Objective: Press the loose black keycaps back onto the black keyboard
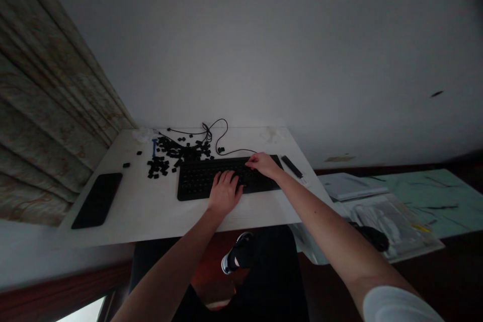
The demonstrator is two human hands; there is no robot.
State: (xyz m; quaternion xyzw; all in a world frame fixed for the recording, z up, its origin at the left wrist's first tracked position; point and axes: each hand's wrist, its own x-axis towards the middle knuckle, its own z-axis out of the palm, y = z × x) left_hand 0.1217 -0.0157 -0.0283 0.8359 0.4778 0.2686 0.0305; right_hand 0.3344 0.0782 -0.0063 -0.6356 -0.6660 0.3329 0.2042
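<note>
Our left hand [225, 193] lies wide open on the keyboard [199, 181], fingers spread over the keys, holding nothing we can see. Our right hand [264, 164] rests on the keyboard's upper right, fingers drawn close; we cannot tell if they pinch anything. Left of the left hand, loose keycaps [163, 161] lie heaped, with a cable [217, 133] beyond. A black stick [292, 166] lies just beside the right hand, and a phone [97, 200] sits well left on the desk [143, 211]

One head-worn camera looks forward and down from close above at the black keyboard [196, 183] on the white desk [132, 211] (a wide, tilted view).
</note>
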